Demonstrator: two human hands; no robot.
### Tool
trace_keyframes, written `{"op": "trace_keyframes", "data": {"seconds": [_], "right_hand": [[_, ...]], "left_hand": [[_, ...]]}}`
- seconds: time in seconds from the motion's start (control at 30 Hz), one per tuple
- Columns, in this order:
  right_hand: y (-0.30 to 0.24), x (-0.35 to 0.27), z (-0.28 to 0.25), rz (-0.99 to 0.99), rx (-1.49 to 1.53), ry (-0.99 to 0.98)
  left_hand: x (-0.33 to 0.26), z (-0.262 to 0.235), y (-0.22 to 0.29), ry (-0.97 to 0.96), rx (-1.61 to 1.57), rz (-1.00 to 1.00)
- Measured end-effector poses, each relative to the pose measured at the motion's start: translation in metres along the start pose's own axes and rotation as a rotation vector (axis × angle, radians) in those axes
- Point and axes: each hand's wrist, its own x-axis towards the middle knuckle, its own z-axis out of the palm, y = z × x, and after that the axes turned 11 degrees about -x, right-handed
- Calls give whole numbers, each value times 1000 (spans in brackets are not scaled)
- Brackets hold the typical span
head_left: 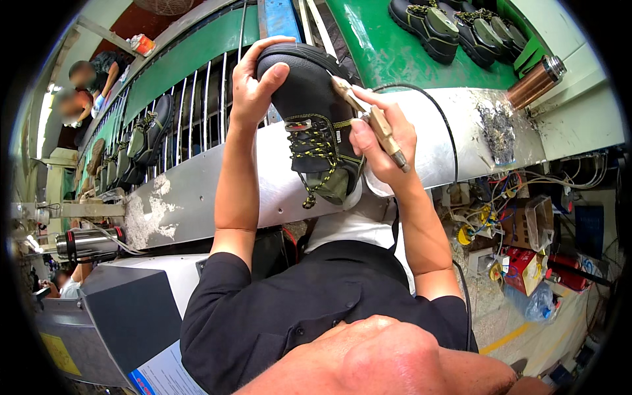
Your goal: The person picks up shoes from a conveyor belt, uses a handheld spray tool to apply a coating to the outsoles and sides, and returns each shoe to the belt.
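Note:
A black work shoe (301, 92) with yellow-and-black laces is held up in front of me, toe away and heel near me. My left hand (253, 82) is closed around the left side of its toe, thumb on the upper and fingers by the sole edge. My right hand (388, 135) grips a tan, pen-like tool (384, 131) with a metal end. Its front part points at the right edge of the shoe, by the seam of sole and upper. Whether the tip touches the shoe, I cannot tell.
A metal ledge (197, 204) runs across before me. Several dark shoes (431, 29) sit on a green conveyor (375, 52) at the far right, and more shoes (148, 135) on a rack at left. A black cable (447, 125) loops beside my right hand. Two people (99, 79) work at far left.

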Motion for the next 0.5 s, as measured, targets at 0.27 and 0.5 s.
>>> {"op": "trace_keyframes", "data": {"seconds": [0.27,0.5], "right_hand": [[34,-49,5,285,183,20],[54,-85,9,300,214,9]], "left_hand": [[1,-19,-18,76,-113,-60],[0,-33,-30,152,-46,-100]]}}
